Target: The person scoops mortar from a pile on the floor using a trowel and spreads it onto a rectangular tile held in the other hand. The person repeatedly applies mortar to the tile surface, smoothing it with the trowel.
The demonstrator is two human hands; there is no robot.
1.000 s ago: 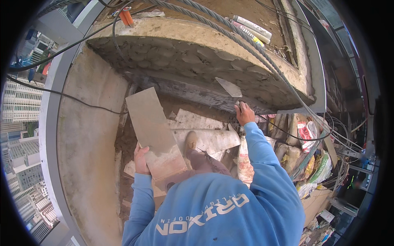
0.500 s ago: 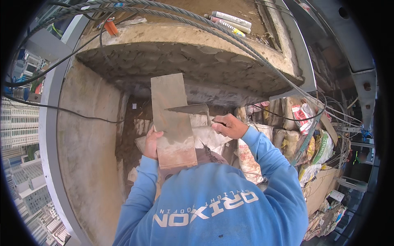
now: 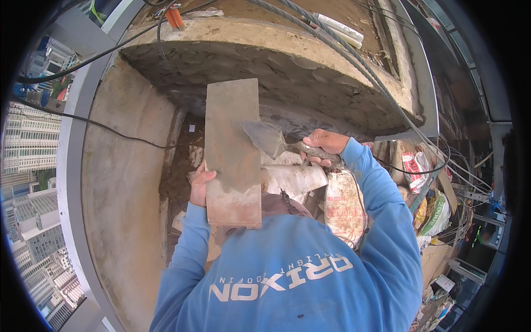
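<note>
A long flat board, smeared with grey mortar, stands nearly upright in front of me. My left hand grips its left edge low down, thumb on the face and the other fingers hidden behind. My right hand is closed round the handle of a pointed trowel coated in grey mortar. The blade's tip overlaps the board's right half; whether it touches cannot be told. Beyond the board runs a low wall with a rough, dark mortar face.
Steel cables slant across the upper right, and a black cable crosses the left wall. Stained sacks lie below my right arm. White tubes rest on the ledge. Tall buildings show far below at the left.
My right hand has moved up and right, turning the trowel so that its blade face shows broadly. The board stands more upright in my left hand. The whole view has shifted slightly.
</note>
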